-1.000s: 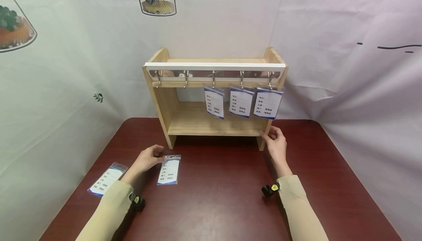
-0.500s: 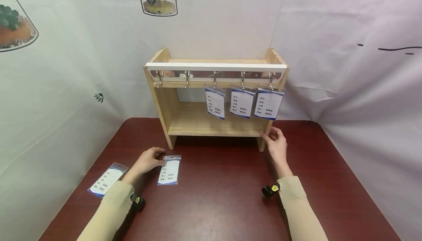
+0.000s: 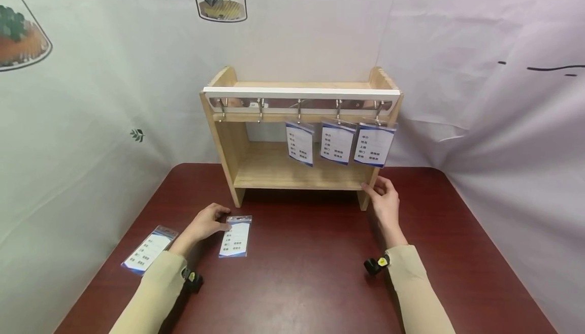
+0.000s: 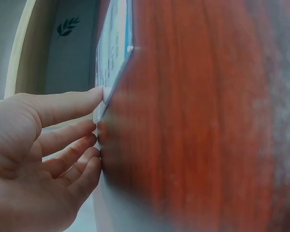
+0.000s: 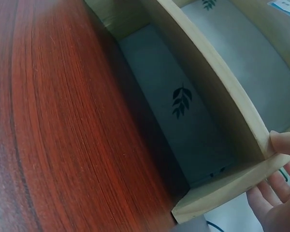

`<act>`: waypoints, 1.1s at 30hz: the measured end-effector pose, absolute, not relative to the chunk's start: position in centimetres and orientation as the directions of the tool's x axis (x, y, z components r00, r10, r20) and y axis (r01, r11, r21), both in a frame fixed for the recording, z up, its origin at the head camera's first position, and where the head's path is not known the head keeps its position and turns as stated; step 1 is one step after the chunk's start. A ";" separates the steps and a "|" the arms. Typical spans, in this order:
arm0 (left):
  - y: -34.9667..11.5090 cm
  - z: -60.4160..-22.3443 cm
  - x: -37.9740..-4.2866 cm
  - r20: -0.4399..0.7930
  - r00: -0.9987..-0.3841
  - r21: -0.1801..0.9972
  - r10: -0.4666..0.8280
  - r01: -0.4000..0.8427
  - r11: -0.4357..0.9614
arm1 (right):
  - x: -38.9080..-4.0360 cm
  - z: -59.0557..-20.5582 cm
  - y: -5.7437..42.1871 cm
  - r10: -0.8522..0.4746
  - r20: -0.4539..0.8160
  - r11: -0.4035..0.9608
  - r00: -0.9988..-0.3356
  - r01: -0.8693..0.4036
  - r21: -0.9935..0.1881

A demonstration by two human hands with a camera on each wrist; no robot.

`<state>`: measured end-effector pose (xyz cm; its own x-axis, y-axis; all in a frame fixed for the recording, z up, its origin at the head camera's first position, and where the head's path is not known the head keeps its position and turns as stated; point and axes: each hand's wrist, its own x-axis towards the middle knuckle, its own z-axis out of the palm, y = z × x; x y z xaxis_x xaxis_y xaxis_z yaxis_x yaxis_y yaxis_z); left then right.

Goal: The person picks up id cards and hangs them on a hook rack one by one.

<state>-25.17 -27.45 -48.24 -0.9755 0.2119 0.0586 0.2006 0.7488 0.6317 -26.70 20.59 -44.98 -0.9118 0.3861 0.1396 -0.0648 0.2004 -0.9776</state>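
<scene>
My left hand has its thumb on the upper left edge of a clear-sleeved ID badge lying on the table. In the left wrist view the thumb rests over the badge and the index fingertip meets its corner, pinching it there. The other fingertips are down at the tabletop. My right hand grips the right side panel of a wooden shelf, thumb at the front, fingers round the outside. Three badges hang from the hooks on its white rail, including the rightmost badge.
Another badge lies at the table's left, beside my left forearm. The two left hooks, including the leftmost hook, carry nothing. A white curtain surrounds the dark red table at the back and sides.
My left thumb has shifted very slightly over the badge's edge. The right hand keeps its hold on the shelf, and the badges stay where they were.
</scene>
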 end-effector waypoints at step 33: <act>-27.5 -48.2 -25.2 0.057 -0.971 0.640 0.233 0.214 0.738 | -26.8 -45.0 20.5 0.396 0.130 0.164 -0.909 -0.070 -0.984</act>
